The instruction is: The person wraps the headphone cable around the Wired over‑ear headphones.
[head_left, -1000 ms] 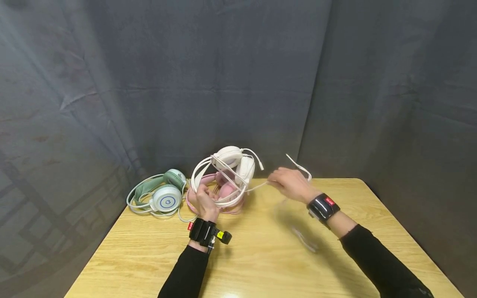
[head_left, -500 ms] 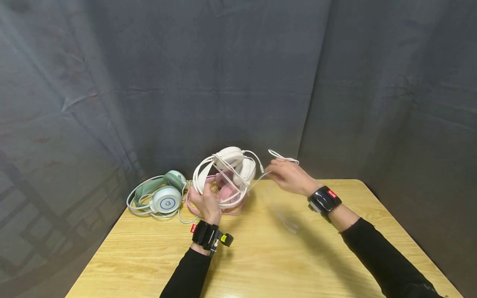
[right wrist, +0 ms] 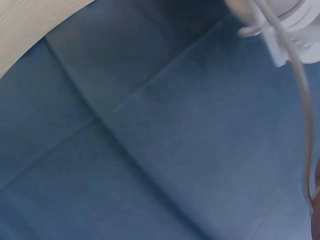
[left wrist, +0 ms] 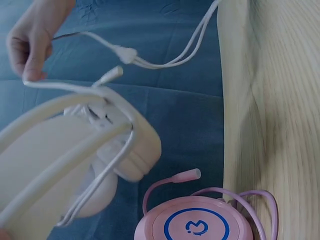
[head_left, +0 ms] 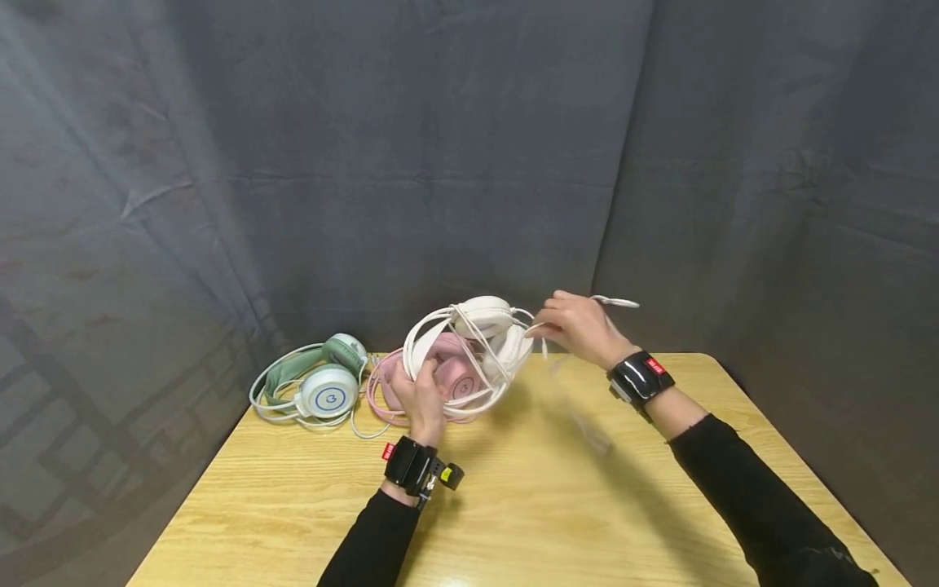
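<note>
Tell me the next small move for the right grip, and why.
Probably the right grip should carry the cord around the white headset once more. It pinches the cord close to the headset, cord already crosses the headset in several strands, and a loose length remains beyond the pinch. The left grip holds the headset, which should steady it.

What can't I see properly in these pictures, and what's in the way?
Head view: the dangling white cable is blurry, so its end can't be made out.
Head view: part of the pink headphones hides behind the left hand and white headphones.
Left wrist view: the bottom edge cuts off much of the pink headphones.
Right wrist view: the right edge cuts off most of the right hand.
</note>
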Demonstrator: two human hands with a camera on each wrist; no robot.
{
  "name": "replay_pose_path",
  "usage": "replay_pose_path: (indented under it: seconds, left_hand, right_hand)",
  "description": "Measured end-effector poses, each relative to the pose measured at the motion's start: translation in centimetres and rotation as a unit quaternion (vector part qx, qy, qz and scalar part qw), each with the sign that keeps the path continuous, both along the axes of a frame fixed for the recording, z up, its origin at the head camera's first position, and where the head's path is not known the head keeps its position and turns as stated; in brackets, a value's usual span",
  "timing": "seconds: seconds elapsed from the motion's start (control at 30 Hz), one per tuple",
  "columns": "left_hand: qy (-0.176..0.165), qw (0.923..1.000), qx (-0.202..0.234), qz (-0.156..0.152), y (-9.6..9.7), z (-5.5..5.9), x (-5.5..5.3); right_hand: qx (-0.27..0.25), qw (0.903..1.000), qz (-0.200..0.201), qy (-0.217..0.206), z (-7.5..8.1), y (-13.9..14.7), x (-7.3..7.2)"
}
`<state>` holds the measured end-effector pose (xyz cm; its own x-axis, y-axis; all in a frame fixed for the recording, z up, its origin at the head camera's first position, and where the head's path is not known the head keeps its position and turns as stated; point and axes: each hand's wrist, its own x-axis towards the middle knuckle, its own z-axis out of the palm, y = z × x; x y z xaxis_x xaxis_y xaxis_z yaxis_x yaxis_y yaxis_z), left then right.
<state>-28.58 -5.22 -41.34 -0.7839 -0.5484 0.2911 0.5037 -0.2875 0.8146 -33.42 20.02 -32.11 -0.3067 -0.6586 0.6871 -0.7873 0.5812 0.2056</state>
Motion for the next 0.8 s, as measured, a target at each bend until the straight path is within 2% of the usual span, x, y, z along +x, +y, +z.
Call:
replay_pose_path:
  seconds: [0.13, 0.27, 0.43, 0.57, 0.7, 0.8]
  left_hand:
    - [-0.025, 0.9993, -0.008, -0.026, -0.1, -0.2, 0.0]
    - [-0.035, 0.9988, -0.013, -0.032, -0.1, -0.3, -0.1]
    - [-0.049, 0.998, -0.02, -0.035, 0.0, -0.4, -0.2]
    - [-0.057, 0.9965, -0.047, -0.038, 0.0, -0.7, -0.4]
    - [-0.061, 0.9934, -0.059, -0.077, 0.1, -0.7, -0.2]
    - [-0.064, 0.99, -0.059, -0.111, 0.1, -0.7, -0.2]
  right_hand:
    - [-0.015, 0.9989, -0.04, -0.018, 0.2, 1.5, -1.0]
    - [-0.015, 0.9966, -0.075, -0.03, 0.2, 2.7, -1.4]
    - [-0.012, 0.9957, -0.084, -0.036, 0.2, 3.3, -1.7]
    - [0.001, 0.9967, -0.069, -0.044, 0.5, 3.1, -2.0]
    - [0.02, 0.9971, -0.055, -0.048, 0.8, 2.8, -2.2]
    - [0.015, 0.9967, -0.069, -0.04, 0.9, 2.7, -2.3]
